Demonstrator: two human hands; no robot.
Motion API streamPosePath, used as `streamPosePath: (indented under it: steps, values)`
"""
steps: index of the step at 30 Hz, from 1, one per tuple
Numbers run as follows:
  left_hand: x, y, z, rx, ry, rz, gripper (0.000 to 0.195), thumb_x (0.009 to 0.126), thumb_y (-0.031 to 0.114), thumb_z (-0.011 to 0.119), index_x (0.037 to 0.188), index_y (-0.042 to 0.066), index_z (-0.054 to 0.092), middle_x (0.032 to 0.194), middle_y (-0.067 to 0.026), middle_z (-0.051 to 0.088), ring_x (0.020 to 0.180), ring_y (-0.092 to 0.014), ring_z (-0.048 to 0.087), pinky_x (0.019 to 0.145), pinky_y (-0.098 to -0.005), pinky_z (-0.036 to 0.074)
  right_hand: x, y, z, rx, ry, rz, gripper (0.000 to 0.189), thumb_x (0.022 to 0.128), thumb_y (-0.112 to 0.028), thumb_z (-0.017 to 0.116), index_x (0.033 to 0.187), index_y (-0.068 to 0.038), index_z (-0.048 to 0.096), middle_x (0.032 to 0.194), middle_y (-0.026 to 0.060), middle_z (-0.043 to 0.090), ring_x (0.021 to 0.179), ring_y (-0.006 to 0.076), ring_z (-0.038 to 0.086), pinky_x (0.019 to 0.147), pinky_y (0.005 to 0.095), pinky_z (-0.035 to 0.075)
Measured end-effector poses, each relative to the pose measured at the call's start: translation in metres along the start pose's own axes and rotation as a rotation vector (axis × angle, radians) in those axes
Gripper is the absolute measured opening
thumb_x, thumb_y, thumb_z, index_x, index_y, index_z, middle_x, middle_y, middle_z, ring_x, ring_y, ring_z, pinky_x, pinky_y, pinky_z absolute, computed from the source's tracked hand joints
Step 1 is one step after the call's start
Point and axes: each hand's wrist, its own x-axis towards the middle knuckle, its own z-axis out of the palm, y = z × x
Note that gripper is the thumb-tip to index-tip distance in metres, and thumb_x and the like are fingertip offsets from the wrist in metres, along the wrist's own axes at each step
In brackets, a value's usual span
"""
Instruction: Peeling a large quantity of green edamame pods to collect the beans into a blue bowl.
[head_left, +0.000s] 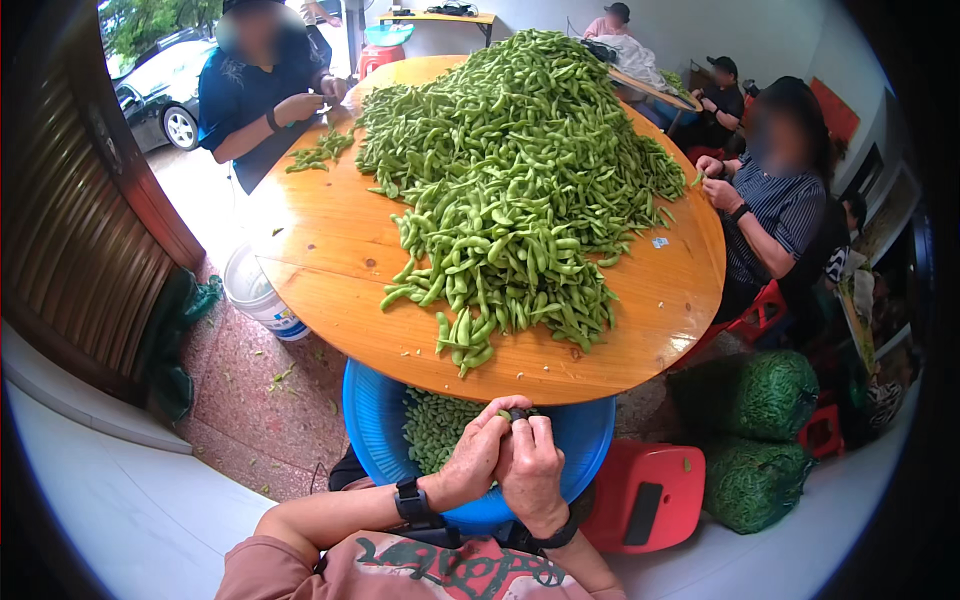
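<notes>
My left hand (480, 454) and my right hand (531, 465) meet above a blue plastic basin (367, 420), just off the near edge of the round wooden table (330, 262). Between their fingertips is a green soybean pod (504, 414), mostly covered by the fingers. Something small and dark sits at a right fingertip. Shelled green beans (442, 424) lie in the basin under my hands. A large heap of green pods (517, 180) covers much of the table, its near tip close to the edge before me.
A white bucket (259, 292) stands left of the table. A red plastic stool (649, 495) and stacked green mesh sacks of pods (765, 480) are at the right. One person (262, 105) works across at the left, another (772, 195) at the right; others sit farther back.
</notes>
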Motion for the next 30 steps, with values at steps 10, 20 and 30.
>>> streamPosePath:
  steps: [10, 20, 30]
  values:
    - [0.002, 0.006, -0.022, 0.318, -0.210, -0.098, 0.040, 0.094, 0.003, 0.038, 0.129, -0.003, 0.055, 0.075, 0.0007, 0.051, 0.066, -0.006, 0.043, 0.058, -0.0246, 0.040, 0.002, 0.011, -0.012, 0.307, 0.044, 0.048, 0.009, 0.084, 0.004, 0.061, 0.092, 0.002, 0.062, 0.084, 0.0166, 0.058, 0.074, 0.0387, 0.062, 0.064, 0.0439, 0.050]
    - [0.011, 0.061, -0.042, 1.248, -0.537, 0.569, 0.009, 0.085, 0.008, 0.070, 0.093, 0.004, 0.071, 0.090, -0.0127, 0.068, 0.083, -0.032, 0.067, 0.074, -0.0409, 0.056, -0.032, 0.086, -0.131, 0.160, -0.340, 0.400, 0.010, 0.082, -0.002, 0.062, 0.089, 0.004, 0.065, 0.073, 0.0230, 0.062, 0.062, 0.0366, 0.064, 0.059, 0.0397, 0.049]
    - [0.048, 0.071, -0.045, 1.701, 0.062, 0.850, 0.019, 0.079, 0.005, 0.072, 0.098, 0.005, 0.066, 0.098, -0.0111, 0.058, 0.092, -0.032, 0.061, 0.073, -0.0430, 0.053, -0.008, 0.061, -0.095, 0.268, -0.181, 0.413, 0.008, 0.087, -0.003, 0.060, 0.092, 0.004, 0.061, 0.070, 0.0194, 0.061, 0.060, 0.0297, 0.064, 0.056, 0.0371, 0.048]
